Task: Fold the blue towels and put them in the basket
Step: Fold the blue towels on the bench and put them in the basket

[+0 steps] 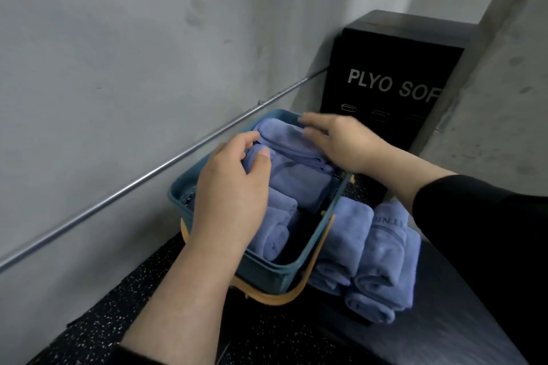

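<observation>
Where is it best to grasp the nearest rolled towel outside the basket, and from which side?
Probably grip the nearest rolled towel around its rounded middle, coming from above and the right: it lies against other rolls, with the basket on its left.

Blue towels [299,178] in a teal basket [311,249] with tan handle [299,284]; black white-speckled floor [118,314].

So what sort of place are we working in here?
Probably a gym or fitness studio: a black foam plyo box lettered "PLYO SOF", speckled black rubber flooring, and rolled blue towels beside a teal plastic basket.
</observation>
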The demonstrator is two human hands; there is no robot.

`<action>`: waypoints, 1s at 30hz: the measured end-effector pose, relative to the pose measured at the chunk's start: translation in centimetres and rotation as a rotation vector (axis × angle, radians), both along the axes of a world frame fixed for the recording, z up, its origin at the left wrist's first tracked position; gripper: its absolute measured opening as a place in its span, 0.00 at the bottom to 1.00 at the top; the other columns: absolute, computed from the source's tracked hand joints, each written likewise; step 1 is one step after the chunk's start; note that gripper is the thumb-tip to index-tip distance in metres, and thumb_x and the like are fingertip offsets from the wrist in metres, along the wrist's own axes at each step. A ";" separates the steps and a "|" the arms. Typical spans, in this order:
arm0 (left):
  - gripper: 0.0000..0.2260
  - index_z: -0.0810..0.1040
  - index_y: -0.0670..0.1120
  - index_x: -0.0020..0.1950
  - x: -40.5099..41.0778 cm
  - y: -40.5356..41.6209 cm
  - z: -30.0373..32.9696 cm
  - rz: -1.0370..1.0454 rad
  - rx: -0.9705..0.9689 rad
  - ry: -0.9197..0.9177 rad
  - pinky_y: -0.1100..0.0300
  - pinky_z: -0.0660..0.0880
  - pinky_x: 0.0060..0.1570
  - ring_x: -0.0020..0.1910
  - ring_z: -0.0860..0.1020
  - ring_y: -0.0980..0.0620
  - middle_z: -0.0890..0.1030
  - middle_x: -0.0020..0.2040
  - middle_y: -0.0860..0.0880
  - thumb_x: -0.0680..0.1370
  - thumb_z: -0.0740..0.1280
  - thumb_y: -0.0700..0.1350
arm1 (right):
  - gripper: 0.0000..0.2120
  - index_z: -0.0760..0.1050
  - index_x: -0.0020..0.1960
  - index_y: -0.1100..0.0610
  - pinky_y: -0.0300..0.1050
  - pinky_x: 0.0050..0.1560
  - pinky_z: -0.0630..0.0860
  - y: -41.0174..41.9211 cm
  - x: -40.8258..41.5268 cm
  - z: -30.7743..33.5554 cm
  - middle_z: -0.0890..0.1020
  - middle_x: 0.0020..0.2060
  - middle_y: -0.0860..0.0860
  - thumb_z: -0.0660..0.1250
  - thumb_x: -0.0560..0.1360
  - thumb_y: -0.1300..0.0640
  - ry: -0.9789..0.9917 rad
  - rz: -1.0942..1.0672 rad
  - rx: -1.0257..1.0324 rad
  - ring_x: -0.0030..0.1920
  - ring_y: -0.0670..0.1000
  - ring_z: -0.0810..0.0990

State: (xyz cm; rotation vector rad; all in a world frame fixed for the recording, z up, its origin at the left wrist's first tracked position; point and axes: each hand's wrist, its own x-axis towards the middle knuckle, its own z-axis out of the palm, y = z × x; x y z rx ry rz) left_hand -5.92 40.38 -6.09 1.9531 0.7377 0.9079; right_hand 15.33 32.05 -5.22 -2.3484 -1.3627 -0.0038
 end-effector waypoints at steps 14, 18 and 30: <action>0.14 0.77 0.48 0.48 3.6 -14.1 -2.6 -0.491 0.319 0.417 0.53 0.68 0.44 0.41 0.74 0.53 0.77 0.42 0.53 0.78 0.53 0.51 | 0.24 0.74 0.37 0.60 0.46 0.33 0.67 -19.4 -6.1 -9.0 0.74 0.28 0.51 0.70 0.75 0.40 0.528 -0.735 0.125 0.32 0.51 0.72; 0.10 0.67 0.50 0.39 4.3 -15.9 -5.4 -0.559 0.420 0.732 0.55 0.65 0.38 0.34 0.67 0.52 0.70 0.36 0.52 0.80 0.56 0.48 | 0.24 0.78 0.44 0.62 0.47 0.37 0.76 -18.9 -7.6 -10.4 0.80 0.33 0.54 0.70 0.74 0.39 0.811 -0.803 0.243 0.33 0.52 0.77; 0.11 0.81 0.47 0.51 4.6 -15.0 -6.1 -0.622 0.290 0.738 0.52 0.74 0.47 0.48 0.79 0.43 0.80 0.42 0.46 0.82 0.58 0.44 | 0.18 0.79 0.51 0.62 0.49 0.40 0.81 -16.9 -6.3 -11.0 0.85 0.44 0.59 0.76 0.71 0.48 1.078 -0.942 0.390 0.43 0.59 0.84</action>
